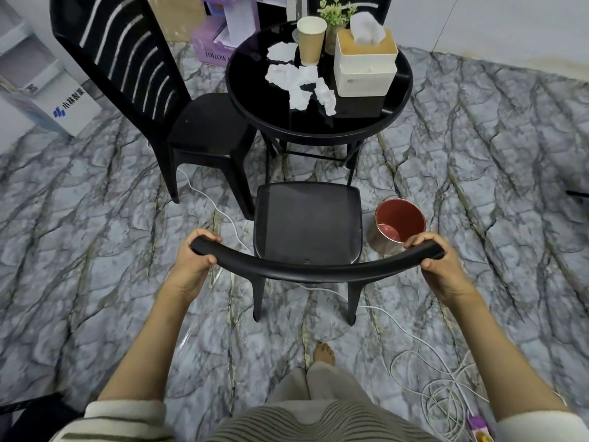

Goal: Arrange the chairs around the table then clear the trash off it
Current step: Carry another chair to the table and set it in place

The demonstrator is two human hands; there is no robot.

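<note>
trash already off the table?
No, crumpled tissues and a paper cup sit on the table while both hands grip the chair.

Round table [251, 100]: glossy black top, reflective like glass. Near chair [307, 218]: smooth black, semi-matt sheen. Slatted chair [204, 126]: matt black plastic look. Crumpled tissues [299, 81]: white paper. Cup [310, 39]: brown paper. Bin [398, 223]: shiny metal, red inside. Floor [95, 250]: marble-patterned, slight gloss.

Black chairs: we count two, a curved-back black chair [307, 224] and a slatted-back black chair [134, 78].
Round black tabletop [255, 103]: one.
Crumpled white paper wads [299, 81]: we cannot fix the number.
Brown paper cup [310, 39]: one.
White tissue box [365, 67]: one.
Red-lined metal bin [398, 223]: one.
Small green potted plant [336, 12]: one.
</note>
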